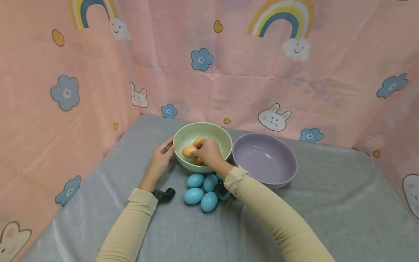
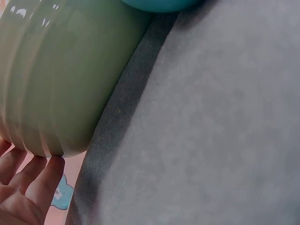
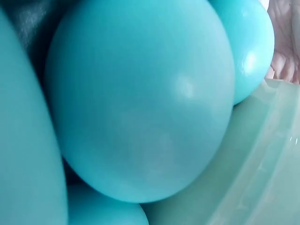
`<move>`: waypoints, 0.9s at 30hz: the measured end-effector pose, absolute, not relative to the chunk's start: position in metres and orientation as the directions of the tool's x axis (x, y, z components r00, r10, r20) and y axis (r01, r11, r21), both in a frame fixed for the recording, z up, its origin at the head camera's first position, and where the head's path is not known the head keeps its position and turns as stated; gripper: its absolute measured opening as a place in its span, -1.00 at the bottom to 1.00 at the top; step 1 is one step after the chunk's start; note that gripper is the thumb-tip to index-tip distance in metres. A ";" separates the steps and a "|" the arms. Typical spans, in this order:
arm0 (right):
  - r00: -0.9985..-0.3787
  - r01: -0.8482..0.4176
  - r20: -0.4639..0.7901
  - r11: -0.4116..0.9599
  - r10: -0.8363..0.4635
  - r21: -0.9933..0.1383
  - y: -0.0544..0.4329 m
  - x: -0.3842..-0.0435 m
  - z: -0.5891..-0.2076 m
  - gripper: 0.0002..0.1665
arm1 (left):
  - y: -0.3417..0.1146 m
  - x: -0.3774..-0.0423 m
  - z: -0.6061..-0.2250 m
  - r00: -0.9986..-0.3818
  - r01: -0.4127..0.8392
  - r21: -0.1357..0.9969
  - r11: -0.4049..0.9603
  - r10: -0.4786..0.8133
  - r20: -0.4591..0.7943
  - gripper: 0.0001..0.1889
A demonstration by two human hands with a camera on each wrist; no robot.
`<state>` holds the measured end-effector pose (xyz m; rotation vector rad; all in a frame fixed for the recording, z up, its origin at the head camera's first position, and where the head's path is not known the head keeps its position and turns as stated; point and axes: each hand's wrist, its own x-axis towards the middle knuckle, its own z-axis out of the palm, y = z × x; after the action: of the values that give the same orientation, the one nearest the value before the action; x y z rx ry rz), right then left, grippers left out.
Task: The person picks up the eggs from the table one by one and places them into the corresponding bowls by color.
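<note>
In the head view, my right hand reaches over the near rim of a light green bowl. Its thumb and fingers pinch a yellow egg inside. Other yellow eggs lie in the bowl, partly hidden by that hand. My left hand steadies the bowl from the left; in the left wrist view its fingers touch the ribbed outer wall. Several blue eggs sit bunched on the table just in front of the bowl. Blue eggs fill most of the right wrist view.
A purple bowl stands right beside the green one, with no eggs showing in it. Grey cloth covers the table. Pink patterned fabric hangs behind and at both sides.
</note>
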<state>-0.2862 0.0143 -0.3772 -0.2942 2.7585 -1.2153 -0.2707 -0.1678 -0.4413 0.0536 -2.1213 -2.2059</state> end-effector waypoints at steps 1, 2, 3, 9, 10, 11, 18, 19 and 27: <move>-0.975 -0.123 -0.033 0.655 -0.220 -0.745 0.015 -0.287 -0.377 -0.56 | -0.168 -0.271 -0.441 -0.996 0.032 0.999 -0.040 -0.084 0.029 -0.47; -0.975 -0.116 -0.039 0.651 -0.219 -0.750 0.015 -0.287 -0.377 -0.56 | -0.168 -0.271 -0.441 -0.996 0.031 0.999 -0.042 -0.085 0.028 -0.47; -0.975 -0.111 -0.045 0.648 -0.220 -0.754 0.015 -0.287 -0.376 -0.58 | -0.168 -0.271 -0.441 -0.996 0.031 0.999 -0.044 -0.087 0.027 -0.47; -0.969 -0.144 -0.031 0.658 -0.246 -0.739 0.015 -0.288 -0.375 -0.61 | -0.168 -0.271 -0.441 -0.995 0.028 0.999 -0.044 -0.095 0.024 -0.47; -0.968 -0.157 -0.021 0.669 -0.251 -0.726 0.015 -0.288 -0.376 -0.60 | -0.168 -0.271 -0.441 -0.995 0.028 0.999 -0.044 -0.097 0.023 -0.47; -0.967 -0.171 -0.011 0.680 -0.254 -0.713 0.014 -0.288 -0.376 -0.58 | -0.168 -0.271 -0.441 -0.995 0.028 0.999 -0.044 -0.097 0.024 -0.47; -0.957 -0.248 0.037 0.749 -0.287 -0.614 0.012 -0.289 -0.378 -0.57 | -0.167 -0.271 -0.440 -0.995 0.029 0.999 -0.037 -0.097 0.026 -0.48; -0.954 -0.262 0.045 0.750 -0.296 -0.608 0.011 -0.289 -0.379 -0.59 | -0.167 -0.271 -0.440 -0.995 0.029 0.999 -0.037 -0.097 0.025 -0.48; -0.944 -0.296 0.069 0.734 -0.323 -0.611 0.010 -0.287 -0.388 -0.74 | -0.167 -0.273 -0.442 -0.994 0.036 0.999 -0.039 -0.107 0.031 -0.48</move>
<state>-0.2870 0.0101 -0.3881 -0.5158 2.8868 -1.0058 -0.2733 -0.1666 -0.4422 0.0782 -2.1060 -2.1950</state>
